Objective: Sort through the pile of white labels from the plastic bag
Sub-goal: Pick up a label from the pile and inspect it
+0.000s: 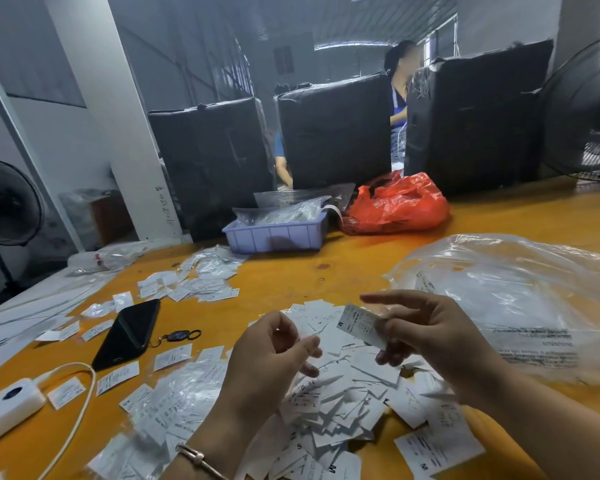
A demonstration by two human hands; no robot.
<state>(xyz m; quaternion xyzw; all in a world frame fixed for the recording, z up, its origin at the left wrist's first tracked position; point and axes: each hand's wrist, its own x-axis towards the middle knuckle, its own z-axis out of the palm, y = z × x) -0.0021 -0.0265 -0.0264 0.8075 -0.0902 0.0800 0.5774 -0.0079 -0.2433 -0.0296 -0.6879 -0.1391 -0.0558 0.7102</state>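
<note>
A loose pile of white labels [340, 393] covers the orange table [281, 275] right in front of me. My right hand [426, 337] hovers above the pile and pinches one white label [359, 323] marked M between thumb and fingers. My left hand [274, 355] hangs over the pile's left side with its fingers curled; whether it holds a label is unclear. The big clear plastic bag [520, 306] lies crumpled to the right of the pile. More labels [191, 282] lie scattered to the left and further back.
A black phone [129, 332] with a key fob [179, 336] lies left of the pile, and a white charger [4, 408] with its cable sits at the near left. Behind stand a lavender tray [278, 233], a red bag [399, 202] and black wrapped bundles [333, 133]. Other people work beyond them.
</note>
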